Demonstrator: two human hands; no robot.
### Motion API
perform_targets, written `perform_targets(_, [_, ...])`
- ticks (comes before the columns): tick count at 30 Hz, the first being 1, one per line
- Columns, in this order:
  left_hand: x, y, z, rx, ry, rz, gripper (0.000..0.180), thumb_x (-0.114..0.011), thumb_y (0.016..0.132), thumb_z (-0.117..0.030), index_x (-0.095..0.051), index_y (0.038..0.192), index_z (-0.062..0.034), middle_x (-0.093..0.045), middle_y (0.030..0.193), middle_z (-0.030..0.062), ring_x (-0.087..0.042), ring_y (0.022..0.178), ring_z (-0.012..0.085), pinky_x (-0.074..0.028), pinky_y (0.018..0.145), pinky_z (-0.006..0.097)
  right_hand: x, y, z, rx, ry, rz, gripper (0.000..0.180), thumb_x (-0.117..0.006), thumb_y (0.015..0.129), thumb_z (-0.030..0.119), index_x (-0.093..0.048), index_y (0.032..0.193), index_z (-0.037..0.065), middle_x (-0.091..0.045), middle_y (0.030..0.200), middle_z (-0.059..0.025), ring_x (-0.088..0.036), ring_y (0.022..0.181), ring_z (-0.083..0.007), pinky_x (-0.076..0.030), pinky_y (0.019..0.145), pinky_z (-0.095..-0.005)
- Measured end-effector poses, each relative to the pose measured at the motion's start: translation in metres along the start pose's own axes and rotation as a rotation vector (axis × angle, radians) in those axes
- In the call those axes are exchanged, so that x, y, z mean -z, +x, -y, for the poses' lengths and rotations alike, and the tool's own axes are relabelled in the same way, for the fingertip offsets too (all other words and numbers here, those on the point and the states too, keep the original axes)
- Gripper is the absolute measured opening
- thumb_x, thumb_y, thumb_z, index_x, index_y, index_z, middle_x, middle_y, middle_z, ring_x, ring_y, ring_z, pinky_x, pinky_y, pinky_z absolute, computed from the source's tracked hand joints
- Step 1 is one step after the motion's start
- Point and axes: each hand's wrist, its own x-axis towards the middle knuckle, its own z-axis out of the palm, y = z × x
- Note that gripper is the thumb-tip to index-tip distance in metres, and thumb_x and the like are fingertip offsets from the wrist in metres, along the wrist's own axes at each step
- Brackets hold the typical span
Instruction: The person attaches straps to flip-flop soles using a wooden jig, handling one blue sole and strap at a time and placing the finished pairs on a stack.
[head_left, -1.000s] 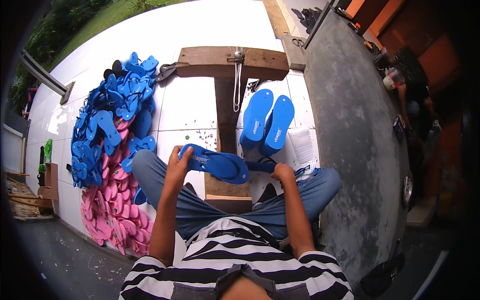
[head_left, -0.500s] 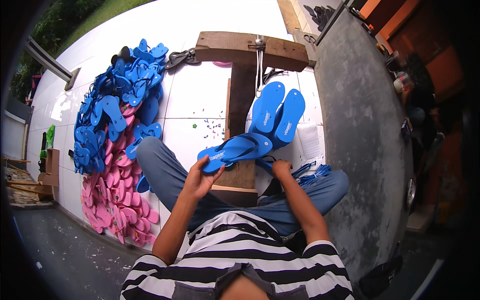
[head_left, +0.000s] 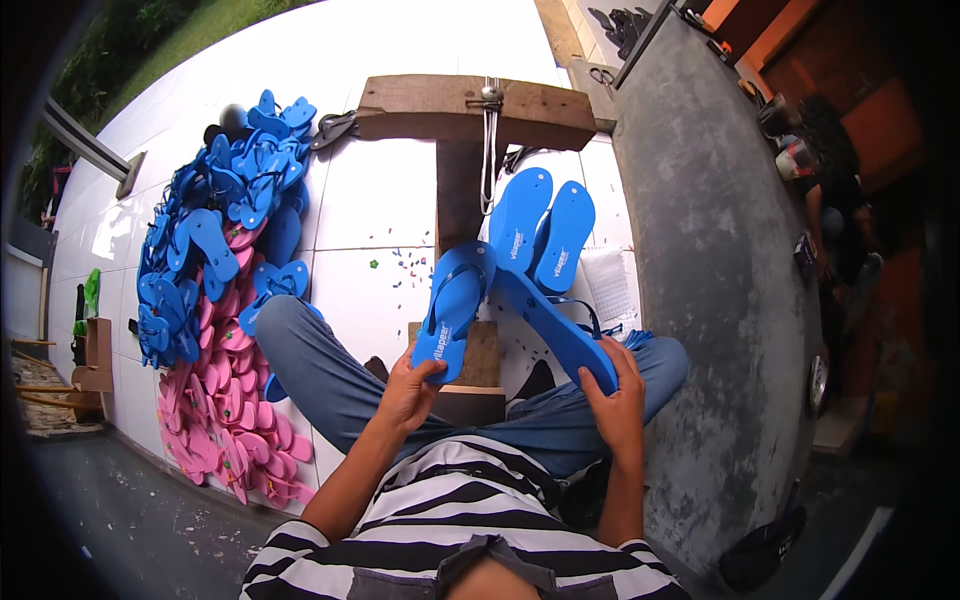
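My left hand [head_left: 408,393] is closed on the heel end of a blue flip-flop [head_left: 457,305], its printed footbed and strap showing. My right hand [head_left: 615,397] grips the heel of a second blue flip-flop [head_left: 552,322]. That one shows a plain face, and its strap sticks out on the far right side. The toe ends of the two almost meet in front of a wooden T-shaped stand [head_left: 460,195]. Just beyond them lie more blue flip-flops [head_left: 522,212], printed side up. A bundle of blue straps [head_left: 630,340] is partly hidden behind my right hand and knee.
On the left is a heap of blue flip-flops [head_left: 208,245] and pink flip-flops [head_left: 235,400]. Small coloured scraps [head_left: 405,275] dot the white tiles. A sheet of paper [head_left: 608,282] lies by my right knee. A grey concrete ledge [head_left: 705,260] runs along the right.
Both flip-flops have swung apart, toes away from me. The right one has come up into view from behind the left one, and my right hand has moved right and nearer.
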Motion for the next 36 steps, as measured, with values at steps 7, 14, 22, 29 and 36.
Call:
perform_targets(7, [-0.021,0.003,0.018,-0.070,-0.030,0.106,0.073,-0.067,0.080,0.004,-0.029,0.140,-0.0132,-0.050,0.129,0.0125,-0.055,0.119,0.0265,-0.047,0.103,0.042,-0.014,-0.044,0.039,0.410,-0.403,0.100,0.062,-0.070,0.077,0.002,-0.064,0.132,0.030,-0.043,0.146,-0.0127,-0.051,0.118,-0.0289,-0.040,0.101,-0.0491])
perform_targets(14, [-0.036,0.000,0.019,-0.122,0.058,0.205,0.090,-0.065,0.085,0.001,-0.010,0.155,-0.0169,-0.046,0.137,0.0128,-0.053,0.123,0.0264,-0.046,0.105,0.044,-0.034,-0.060,0.041,0.470,-0.620,0.236,0.067,-0.073,0.075,0.010,-0.060,0.134,0.040,-0.040,0.149,-0.0093,-0.046,0.118,-0.0290,-0.038,0.097,-0.0472])
perform_targets(22, [-0.006,0.002,0.036,-0.164,0.491,0.258,0.093,-0.064,0.092,-0.007,0.001,0.159,-0.0103,-0.035,0.151,0.0157,-0.047,0.132,0.0230,-0.041,0.109,0.035,-0.044,-0.027,0.038,0.314,-0.425,0.329,0.076,-0.082,0.068,0.018,-0.058,0.136,0.042,-0.036,0.152,-0.0077,-0.044,0.120,-0.0302,-0.035,0.098,-0.0459])
perform_targets(29, [-0.001,-0.005,0.036,-0.131,0.531,0.285,0.090,-0.061,0.095,-0.008,0.002,0.158,-0.0092,-0.034,0.151,0.0158,-0.044,0.133,0.0216,-0.040,0.107,0.032,-0.067,-0.041,0.026,0.368,-0.405,0.260,0.075,-0.084,0.067,0.022,-0.060,0.135,0.040,-0.036,0.152,-0.0071,-0.040,0.122,-0.0301,-0.033,0.100,-0.0464])
perform_targets(36, [0.012,-0.010,0.025,-0.095,0.699,0.366,0.091,-0.058,0.096,-0.006,0.009,0.157,-0.0077,-0.027,0.154,0.0185,-0.038,0.136,0.0221,-0.039,0.108,0.032,-0.113,-0.017,0.019,0.351,-0.234,0.149,0.071,-0.082,0.068,0.024,-0.061,0.134,0.038,-0.038,0.150,-0.0057,-0.041,0.123,-0.0284,-0.031,0.101,-0.0439])
